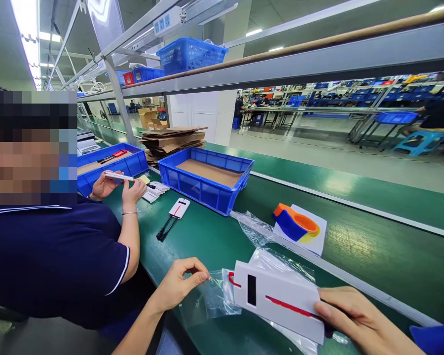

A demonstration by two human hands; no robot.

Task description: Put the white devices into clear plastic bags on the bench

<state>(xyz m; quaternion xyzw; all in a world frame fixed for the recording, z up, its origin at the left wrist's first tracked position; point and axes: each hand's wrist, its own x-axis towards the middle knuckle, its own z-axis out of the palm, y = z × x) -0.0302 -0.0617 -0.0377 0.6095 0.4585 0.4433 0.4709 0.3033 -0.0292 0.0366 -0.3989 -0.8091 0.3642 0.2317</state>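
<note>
My right hand (355,320) grips the near end of a flat white device (277,298) with a red stripe and a dark rectangular window. My left hand (179,283) pinches the edge of a clear plastic bag (218,296) whose mouth lies around the device's far end. Both are low over the green bench (207,236). More clear bags (253,227) lie just beyond.
A co-worker in a dark polo sits at my left, holding a similar white device (118,176). Another device with black cords (177,209) lies between us. A blue bin lined with cardboard (207,180), an orange-and-blue tape dispenser on a white pad (298,227) and stacked cardboard (172,140) sit behind.
</note>
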